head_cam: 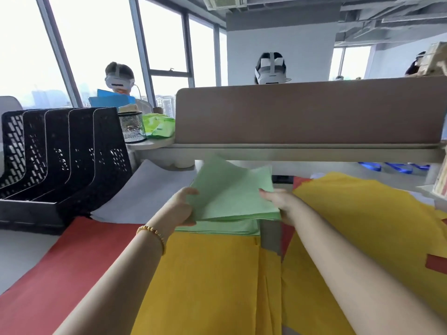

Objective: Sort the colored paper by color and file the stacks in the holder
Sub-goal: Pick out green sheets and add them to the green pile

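A stack of light green paper (232, 192) is lifted at the desk's middle, its far end tilted up. My left hand (180, 209) grips its left edge and my right hand (280, 204) grips its right edge. More green sheets (217, 227) lie flat just beneath. Yellow paper (205, 281) covers the near desk under my arms, and more yellow sheets (362, 213) spread to the right. Red paper (60, 269) lies at the near left, a pale grey-blue sheet (145, 197) behind it. The black slotted file holder (60, 151) stands empty at the left.
A brown desk partition (309, 114) with a shelf rail closes off the back. A mesh pen cup (132, 126) and a green packet (159, 126) sit beside the holder. Other people wearing headsets sit beyond the partition. A red scrap (435, 262) shows at the right edge.
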`<action>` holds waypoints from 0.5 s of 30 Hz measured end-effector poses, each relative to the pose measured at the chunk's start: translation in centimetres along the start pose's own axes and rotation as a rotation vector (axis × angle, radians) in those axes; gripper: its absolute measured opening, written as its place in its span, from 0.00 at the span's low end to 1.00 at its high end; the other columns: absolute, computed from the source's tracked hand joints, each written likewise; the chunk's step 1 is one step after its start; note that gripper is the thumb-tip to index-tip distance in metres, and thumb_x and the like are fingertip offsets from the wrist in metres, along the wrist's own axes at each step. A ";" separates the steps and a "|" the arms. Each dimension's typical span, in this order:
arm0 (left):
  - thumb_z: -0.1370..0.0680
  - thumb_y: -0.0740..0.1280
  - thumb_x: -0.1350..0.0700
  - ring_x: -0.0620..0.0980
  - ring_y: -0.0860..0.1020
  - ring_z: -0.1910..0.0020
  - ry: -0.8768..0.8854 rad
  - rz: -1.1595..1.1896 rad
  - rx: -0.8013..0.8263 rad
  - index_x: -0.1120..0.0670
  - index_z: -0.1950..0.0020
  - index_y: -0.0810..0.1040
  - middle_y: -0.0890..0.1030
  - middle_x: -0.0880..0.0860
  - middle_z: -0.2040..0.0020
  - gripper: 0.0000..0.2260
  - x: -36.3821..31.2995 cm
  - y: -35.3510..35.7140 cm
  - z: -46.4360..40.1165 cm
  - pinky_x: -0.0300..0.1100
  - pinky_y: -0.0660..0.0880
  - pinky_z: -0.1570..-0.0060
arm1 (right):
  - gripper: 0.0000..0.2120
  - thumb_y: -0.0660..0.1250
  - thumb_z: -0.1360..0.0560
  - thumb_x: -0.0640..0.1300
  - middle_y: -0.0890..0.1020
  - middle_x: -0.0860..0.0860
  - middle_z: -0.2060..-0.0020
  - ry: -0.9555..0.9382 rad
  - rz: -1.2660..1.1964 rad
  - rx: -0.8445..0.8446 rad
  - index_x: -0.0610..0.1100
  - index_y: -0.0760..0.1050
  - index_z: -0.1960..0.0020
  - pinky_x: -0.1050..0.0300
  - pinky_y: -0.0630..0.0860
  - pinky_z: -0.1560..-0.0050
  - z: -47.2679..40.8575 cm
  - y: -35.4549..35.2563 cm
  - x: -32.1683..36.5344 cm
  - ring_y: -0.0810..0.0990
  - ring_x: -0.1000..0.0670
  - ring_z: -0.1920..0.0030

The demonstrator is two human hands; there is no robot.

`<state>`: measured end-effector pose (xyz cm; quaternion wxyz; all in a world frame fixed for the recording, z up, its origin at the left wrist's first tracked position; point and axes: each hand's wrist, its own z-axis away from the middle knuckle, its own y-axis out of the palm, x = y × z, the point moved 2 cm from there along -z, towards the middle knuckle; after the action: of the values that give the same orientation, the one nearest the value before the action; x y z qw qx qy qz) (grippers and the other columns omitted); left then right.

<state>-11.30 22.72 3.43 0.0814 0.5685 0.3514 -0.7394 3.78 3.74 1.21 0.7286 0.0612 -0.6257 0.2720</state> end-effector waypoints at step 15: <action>0.26 0.57 0.65 0.59 0.64 0.35 0.100 -0.864 -0.238 0.57 0.40 0.73 0.67 0.59 0.34 0.16 4.0 2.1 -2.5 0.49 0.69 0.42 | 0.22 0.60 0.22 0.52 0.70 0.46 0.32 -0.226 0.899 -0.069 0.45 0.68 0.31 0.50 0.68 0.35 -0.4 3.6 -2.4 0.71 0.44 0.34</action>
<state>-9.63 23.77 -1.35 -0.1870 0.3914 0.6424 -0.6318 2.30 6.19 -2.00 0.4672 -0.2111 -0.6744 0.5314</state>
